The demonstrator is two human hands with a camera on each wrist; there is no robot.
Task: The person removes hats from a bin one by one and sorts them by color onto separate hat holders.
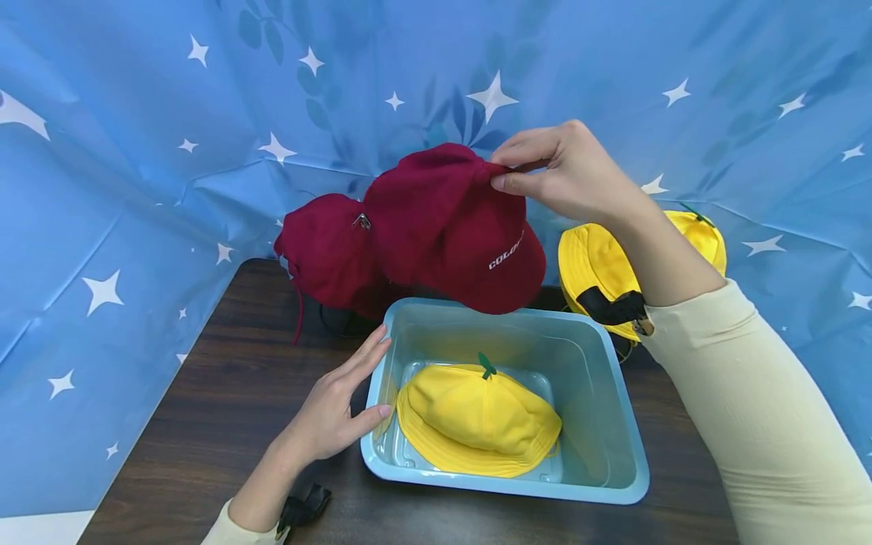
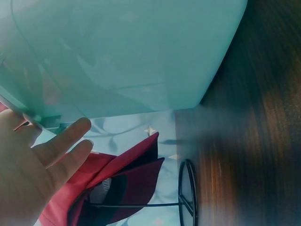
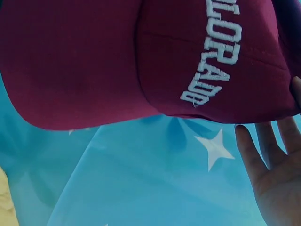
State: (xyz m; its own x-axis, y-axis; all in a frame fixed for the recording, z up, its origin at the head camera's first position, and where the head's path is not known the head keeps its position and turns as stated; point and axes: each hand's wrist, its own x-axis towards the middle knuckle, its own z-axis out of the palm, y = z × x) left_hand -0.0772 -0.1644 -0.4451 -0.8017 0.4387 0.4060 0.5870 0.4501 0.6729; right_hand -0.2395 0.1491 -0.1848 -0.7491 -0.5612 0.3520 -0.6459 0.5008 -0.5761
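Observation:
My right hand (image 1: pixel 562 166) pinches the crown of a maroon baseball cap (image 1: pixel 443 219) between thumb and fingers. The cap hangs above the back rim of a light blue plastic bin (image 1: pixel 599 401); its brim points down, and white lettering (image 3: pixel 218 52) shows in the right wrist view. With fingers extended, my left hand (image 1: pixel 334 412) rests against the bin's left side. Inside the bin lies a yellow bucket hat (image 1: pixel 480 420) with a green sprout on top. Left of the held cap is another maroon cap (image 1: pixel 323 242), partly covered by it.
A second yellow hat (image 1: pixel 596 261) stands behind the bin at right, partly hidden by my right arm. A black wire stand (image 2: pixel 181 202) is under the left maroon cap. The dark wooden table (image 1: pixel 225 393) meets a blue star-patterned cloth (image 1: pixel 170 174) behind.

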